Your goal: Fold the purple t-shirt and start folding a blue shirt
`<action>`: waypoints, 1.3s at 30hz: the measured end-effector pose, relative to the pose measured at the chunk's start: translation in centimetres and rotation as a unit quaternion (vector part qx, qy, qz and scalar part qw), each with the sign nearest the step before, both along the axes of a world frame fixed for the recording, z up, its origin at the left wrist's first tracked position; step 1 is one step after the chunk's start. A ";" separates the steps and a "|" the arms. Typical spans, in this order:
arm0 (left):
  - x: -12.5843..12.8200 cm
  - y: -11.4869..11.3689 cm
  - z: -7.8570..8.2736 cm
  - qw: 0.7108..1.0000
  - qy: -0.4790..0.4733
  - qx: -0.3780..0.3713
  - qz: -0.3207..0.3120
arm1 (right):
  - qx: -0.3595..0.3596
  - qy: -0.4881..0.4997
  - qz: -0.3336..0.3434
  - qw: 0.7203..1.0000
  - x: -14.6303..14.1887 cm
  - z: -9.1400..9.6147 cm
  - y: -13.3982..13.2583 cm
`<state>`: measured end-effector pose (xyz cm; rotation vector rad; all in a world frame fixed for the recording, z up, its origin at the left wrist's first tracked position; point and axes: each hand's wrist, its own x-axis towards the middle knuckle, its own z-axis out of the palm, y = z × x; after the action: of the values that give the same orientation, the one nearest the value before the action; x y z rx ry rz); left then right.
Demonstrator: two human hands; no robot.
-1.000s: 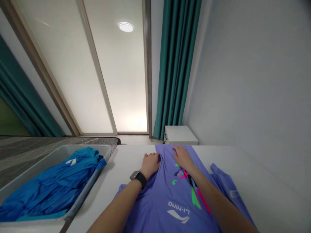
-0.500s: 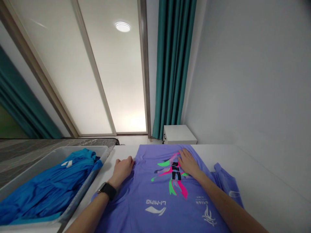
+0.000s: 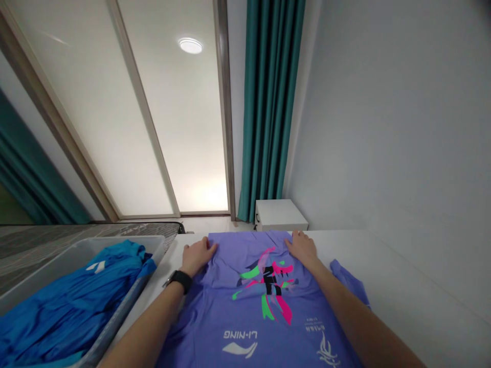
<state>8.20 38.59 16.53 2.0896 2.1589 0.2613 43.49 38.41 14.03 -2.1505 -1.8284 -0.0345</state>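
A purple T-shirt point(image 3: 245, 301) lies spread on the white table, its colourful print and white LI-NING lettering upside down to me. My left hand point(image 3: 198, 254), with a dark watch on the wrist, is closed on the shirt's far left edge, thumb on the fabric. Across from it, my right hand point(image 3: 303, 248) grips the far right edge, fingers curled over the side. The fingertips under the cloth are partly hidden. One sleeve sticks out to the right beyond my right forearm.
On the left stands a translucent plastic bin point(image 3: 153, 248) with blue clothing point(image 3: 103, 281) in it. The white table point(image 3: 391, 291) runs up to the wall on the right. Behind its far edge are a small white cabinet point(image 3: 282, 213) and a green curtain point(image 3: 270, 112).
My right hand has moved off the colourful print to the shirt's far right edge. My left hand has shifted onto the far left edge. The view has tilted slightly.
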 end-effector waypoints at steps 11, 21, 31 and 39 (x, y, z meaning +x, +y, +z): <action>-3.0 3.0 -0.2 0.972 -0.212 0.078 0.064 | 0.076 0.146 -0.051 0.985 3.0 1.4 2.6; -3.8 3.2 -0.9 0.987 -0.148 0.019 0.055 | -0.052 0.172 0.011 0.984 2.8 -0.1 2.1; -3.0 0.7 -1.9 0.987 -0.153 0.046 -0.004 | -0.062 0.253 0.178 0.949 3.9 0.4 -2.2; -4.3 -2.1 -1.5 0.972 -0.232 0.005 0.025 | -0.118 0.265 0.187 0.939 3.6 0.9 -7.5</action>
<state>3.86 36.53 15.01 1.7548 1.9273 0.6901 47.10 30.91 14.92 -1.6722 -1.9248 0.8046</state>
